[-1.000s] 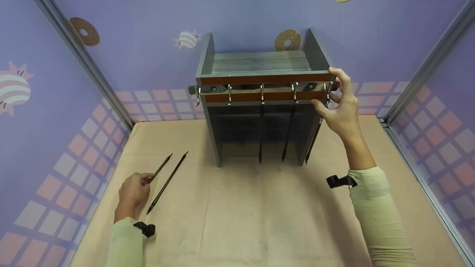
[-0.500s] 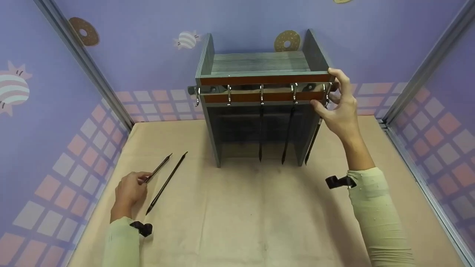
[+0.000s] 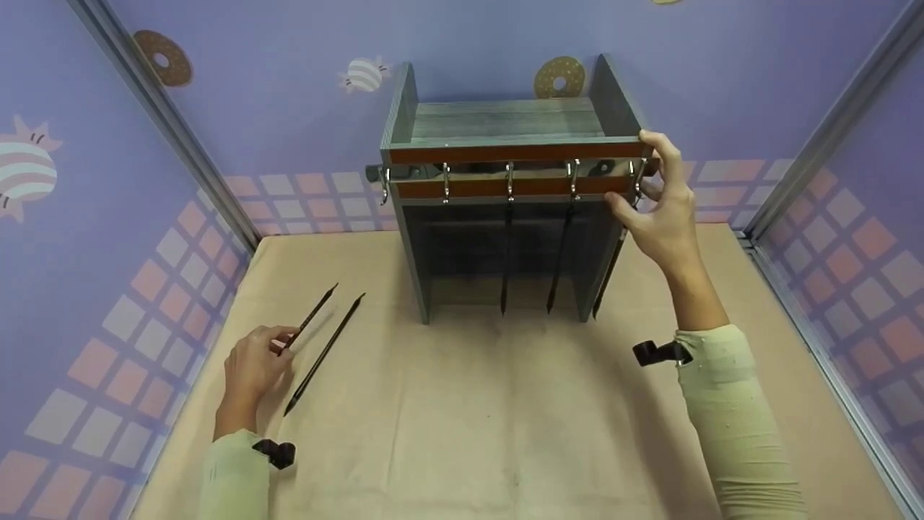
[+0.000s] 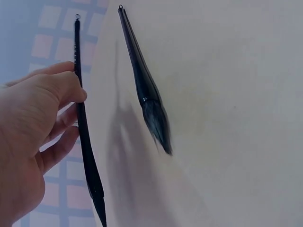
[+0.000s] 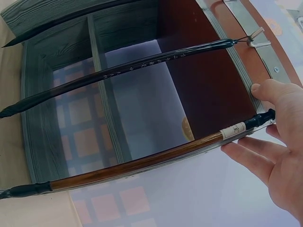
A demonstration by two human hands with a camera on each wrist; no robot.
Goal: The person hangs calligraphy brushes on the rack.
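While my right hand (image 3: 660, 209) pinches the top end of a brown brush (image 5: 142, 163) hanging at the rightmost hook of the grey rack (image 3: 505, 123), my left hand (image 3: 253, 365) grips a black brush (image 4: 85, 137), lifted off the table (image 3: 469, 419), beside another brush (image 3: 325, 354) lying flat

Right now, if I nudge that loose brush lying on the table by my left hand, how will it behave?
The loose brush has a thin, round, tapered shaft, so it will probably roll or swing around. It looks light and stiff, with soft bristles. The left hand pinches another brush easily.
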